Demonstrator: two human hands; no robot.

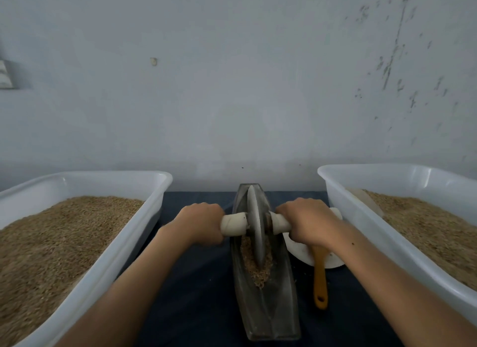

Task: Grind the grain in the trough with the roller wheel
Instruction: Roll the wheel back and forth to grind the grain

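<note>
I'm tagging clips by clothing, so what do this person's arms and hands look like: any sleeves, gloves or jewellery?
Both forearms are bare as far as the frame shows, with no sleeves in view. The left hand and right hand wear no gloves, and no rings, watch or bracelet show. A small dark spot marks the right forearm.

Between the hands, the roller wheel is dull grey, its cloth-wrapped handles off-white, and the trough under it is dark grey with tan, speckled grain. Outside each hand, a translucent white tub holds golden-brown grain. Below the right hand lie a white plate and a mustard-yellow handle on a dark navy cloth; the wall beyond is pale blue-grey, flecked at right.
</note>
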